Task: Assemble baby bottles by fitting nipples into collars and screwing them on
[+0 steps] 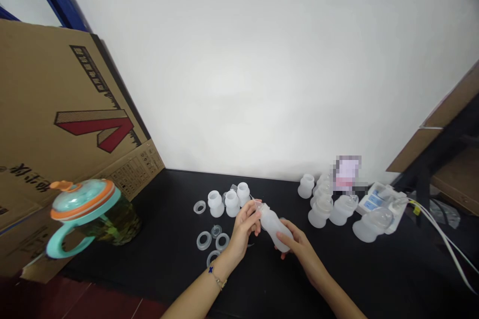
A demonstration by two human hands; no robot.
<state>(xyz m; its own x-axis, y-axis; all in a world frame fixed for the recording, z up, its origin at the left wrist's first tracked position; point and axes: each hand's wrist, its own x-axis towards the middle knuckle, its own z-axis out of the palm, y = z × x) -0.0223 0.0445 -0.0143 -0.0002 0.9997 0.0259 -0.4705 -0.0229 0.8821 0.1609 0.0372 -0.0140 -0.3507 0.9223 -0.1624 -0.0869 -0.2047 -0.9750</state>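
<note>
A frosted white baby bottle (pixel 275 229) is held tilted above the black table, its mouth toward the upper left. My right hand (pixel 294 240) wraps round its base end. At its mouth, the fingers of my left hand (pixel 245 224) are pinched together on a small clear piece with a thin tip; its exact kind is unclear. Left of that hand lie several translucent rings (pixel 204 240) and a small clear nipple (pixel 216 231). Behind it stand three open white bottle bodies (pixel 215 204), with some clear parts partly hidden among them.
To the right stand several white bottles (pixel 320 211), some with clear tops, beside a white box (pixel 381 205) with cables (pixel 441 232). A teal-lidded jug (pixel 112 219) and a large carton (pixel 75 124) are at the left. A white wall (pixel 262 70) backs the black table (pixel 157 264).
</note>
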